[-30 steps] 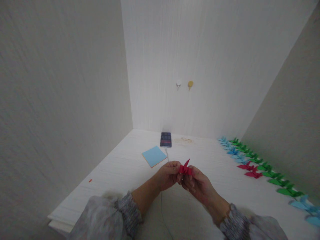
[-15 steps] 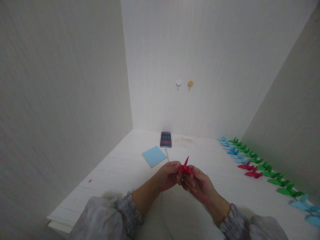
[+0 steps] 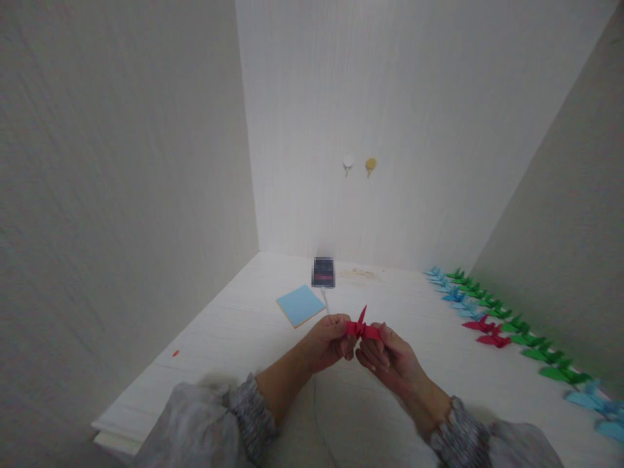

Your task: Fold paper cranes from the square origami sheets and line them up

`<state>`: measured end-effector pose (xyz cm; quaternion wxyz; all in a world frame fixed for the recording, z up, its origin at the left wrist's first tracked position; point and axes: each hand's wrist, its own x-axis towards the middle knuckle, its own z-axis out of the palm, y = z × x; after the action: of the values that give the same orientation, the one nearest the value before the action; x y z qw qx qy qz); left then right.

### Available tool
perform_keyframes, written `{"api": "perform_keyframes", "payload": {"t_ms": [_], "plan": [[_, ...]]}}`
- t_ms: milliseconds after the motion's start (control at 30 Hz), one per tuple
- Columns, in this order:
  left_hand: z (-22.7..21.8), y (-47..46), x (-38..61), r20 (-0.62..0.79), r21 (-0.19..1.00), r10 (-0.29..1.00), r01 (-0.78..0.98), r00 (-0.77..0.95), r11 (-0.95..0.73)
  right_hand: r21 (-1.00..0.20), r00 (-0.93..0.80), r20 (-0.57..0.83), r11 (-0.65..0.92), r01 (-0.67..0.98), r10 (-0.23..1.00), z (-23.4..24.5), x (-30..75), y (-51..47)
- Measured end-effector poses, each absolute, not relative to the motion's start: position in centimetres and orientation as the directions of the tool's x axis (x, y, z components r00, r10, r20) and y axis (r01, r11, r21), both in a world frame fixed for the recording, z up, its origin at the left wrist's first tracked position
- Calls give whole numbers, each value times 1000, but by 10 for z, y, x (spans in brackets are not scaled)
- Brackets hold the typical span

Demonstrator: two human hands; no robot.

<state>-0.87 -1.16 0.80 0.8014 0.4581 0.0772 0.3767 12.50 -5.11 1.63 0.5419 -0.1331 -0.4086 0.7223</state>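
Between my two hands, above the white table, is a red origami crane (image 3: 361,329) with one thin point sticking up and its wings spread sideways. My left hand (image 3: 329,339) pinches the wing on the left between thumb and fingers. The wing on the right is pinched by my right hand (image 3: 388,355), whose other fingers curl beneath it. A stack of square light-blue origami paper (image 3: 300,305), with an orange edge showing below, lies beyond my left hand.
A blurred dark device (image 3: 323,272) stands near the back wall, with a pale cable (image 3: 318,409) running toward me. Rows of green paper cranes (image 3: 531,340), blue ones (image 3: 455,296) and two red ones (image 3: 493,338) line the right side. A small orange scrap (image 3: 176,353) lies at left.
My right hand has shifted slightly to the right, drawing the crane's right wing outward, so it looks wider and flatter. My left hand stays nearly in place.
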Motion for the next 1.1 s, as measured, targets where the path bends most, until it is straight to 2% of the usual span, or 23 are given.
{"api": "perform_keyframes", "payload": {"t_ms": [333, 533, 800, 933, 1000, 1100], "plan": [[6, -11, -9, 229, 786, 688, -548, 688, 286, -722, -374, 283, -60, -689, 883, 15, 124, -49], [3, -9, -9, 237, 758, 698, -578, 676, 302, -744, -352, 218, -78, -664, 910, 16, 126, -49], [1, -7, -8, 268, 731, 681, -604, 681, 316, -700, -354, 280, -62, -712, 892, 18, 123, -50], [2, -7, -9, 273, 717, 687, -619, 673, 321, -717, -371, 227, -103, -689, 901, 18, 125, -47], [3, -7, -10, 276, 709, 698, -630, 661, 316, -752, -318, 195, -67, -656, 928, 16, 128, -44], [5, -6, -10, 262, 706, 715, -634, 648, 315, -780, -140, 196, 68, -622, 971, 15, 133, -39]]}}
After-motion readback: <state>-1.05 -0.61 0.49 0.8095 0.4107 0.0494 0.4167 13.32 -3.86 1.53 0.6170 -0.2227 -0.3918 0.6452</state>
